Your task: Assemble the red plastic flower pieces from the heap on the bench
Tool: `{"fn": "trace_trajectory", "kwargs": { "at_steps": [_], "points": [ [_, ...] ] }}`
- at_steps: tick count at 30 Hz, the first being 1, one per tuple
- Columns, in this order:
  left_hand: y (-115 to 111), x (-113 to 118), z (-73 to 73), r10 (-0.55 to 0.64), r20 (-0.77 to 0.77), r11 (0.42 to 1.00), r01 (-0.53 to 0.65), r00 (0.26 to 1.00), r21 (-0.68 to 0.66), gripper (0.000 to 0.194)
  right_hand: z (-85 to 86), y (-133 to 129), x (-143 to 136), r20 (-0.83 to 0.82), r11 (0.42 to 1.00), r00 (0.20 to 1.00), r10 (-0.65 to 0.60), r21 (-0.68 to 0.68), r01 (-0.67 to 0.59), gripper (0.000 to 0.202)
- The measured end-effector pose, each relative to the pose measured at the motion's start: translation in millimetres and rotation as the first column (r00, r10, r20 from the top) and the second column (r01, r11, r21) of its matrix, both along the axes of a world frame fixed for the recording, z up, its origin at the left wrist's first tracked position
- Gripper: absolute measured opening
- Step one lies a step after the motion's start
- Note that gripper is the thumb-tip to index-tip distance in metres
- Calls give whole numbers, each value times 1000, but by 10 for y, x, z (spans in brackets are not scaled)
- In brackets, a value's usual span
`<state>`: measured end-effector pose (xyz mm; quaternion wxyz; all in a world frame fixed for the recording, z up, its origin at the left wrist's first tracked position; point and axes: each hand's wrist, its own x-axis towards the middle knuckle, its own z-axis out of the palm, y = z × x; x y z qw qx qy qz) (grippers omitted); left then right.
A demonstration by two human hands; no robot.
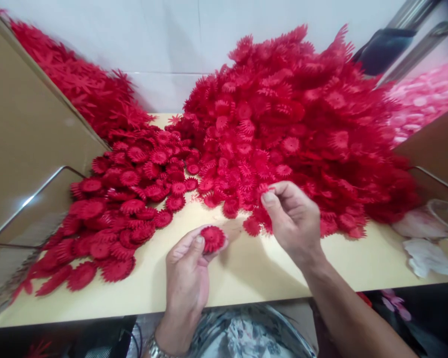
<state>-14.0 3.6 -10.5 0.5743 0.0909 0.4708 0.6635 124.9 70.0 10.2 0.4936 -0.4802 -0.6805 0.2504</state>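
Observation:
My left hand [188, 271] holds a round red flower piece [213, 239] with a toothed edge, its thumb pressed on the piece's left side. To the right and a little higher, my right hand [293, 219] pinches a small red piece [269, 190] between thumb and fingertips, at the front of the large heap of red petal pieces [291, 144]. On the left lies a pile of round red flowers [130, 206]. Both hands are above the pale tabletop [246, 268], apart from each other.
Cardboard panels stand at the left [33, 124] and right [436, 144], each with a bent metal wire. Spiky red pieces [78, 84] fill the back left. Pink petals [425, 99] lie beyond the right panel. A crumpled white plastic piece [429, 256] rests at the right front.

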Motion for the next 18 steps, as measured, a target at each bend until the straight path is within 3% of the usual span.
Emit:
{"fn": "trace_trajectory", "kwargs": {
  "at_steps": [3, 5, 6, 8, 11, 14, 18],
  "points": [
    [9, -23, 29, -42, 34, 999, 42, 999, 6, 15, 100, 175, 103, 383, 957, 911, -153, 287, 40, 9],
    [11, -15, 53, -61, 72, 998, 60, 996, 11, 15, 148, 173, 127, 482, 931, 852, -206, 364, 20, 11],
    [12, -6, 64, -67, 93, 998, 66, 993, 15, 16, 157, 129, 119, 485, 939, 858, -170, 345, -9, 12],
    [10, 20, 78, -88, 123, 996, 84, 989, 37, 18, 136, -12, 63, 449, 966, 894, 16, 223, -129, 8],
    [-4, 73, 75, -137, 115, 988, 127, 984, 84, 21, 27, -214, -54, 368, 959, 893, 258, 17, -284, 6],
    [-32, 119, 43, -165, 52, 982, 159, 985, 102, 23, -78, -277, -107, 263, 946, 908, 325, -91, -312, 8],
    [-68, 151, -22, -109, -27, 989, 111, 994, 102, 23, -112, -260, -73, 122, 917, 914, 386, -163, -365, 8]
  ]
}}
